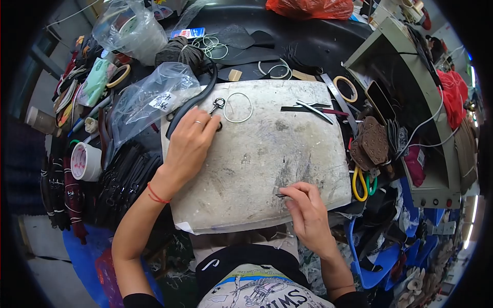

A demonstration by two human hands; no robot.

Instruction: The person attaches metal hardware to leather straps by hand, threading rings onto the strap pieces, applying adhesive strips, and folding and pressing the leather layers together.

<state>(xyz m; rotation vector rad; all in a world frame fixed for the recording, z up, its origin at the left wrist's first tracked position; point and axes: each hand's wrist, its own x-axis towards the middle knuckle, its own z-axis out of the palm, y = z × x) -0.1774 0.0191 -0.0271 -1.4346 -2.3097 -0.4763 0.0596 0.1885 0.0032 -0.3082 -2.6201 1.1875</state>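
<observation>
My left hand (191,136) reaches over the upper left of the worn white board (251,169), its fingers bent down beside a black curved strap (197,97) and black scissors (217,104). What its fingertips touch is hidden under the hand. Near the board's lower right, my right hand (304,208) pinches a small dark piece (281,194) between thumb and forefinger. A pale cord ring (238,107) lies right of the scissors. Further right, silver tweezers (314,111) rest across a thin black strip (292,109).
Bundles of black straps (126,177) and a white tape roll (86,161) lie at the left. A plastic bag (154,97) touches the board's upper left. At right are yellow-handled scissors (359,185), brown patterned pieces (371,141) and a metal case (434,174).
</observation>
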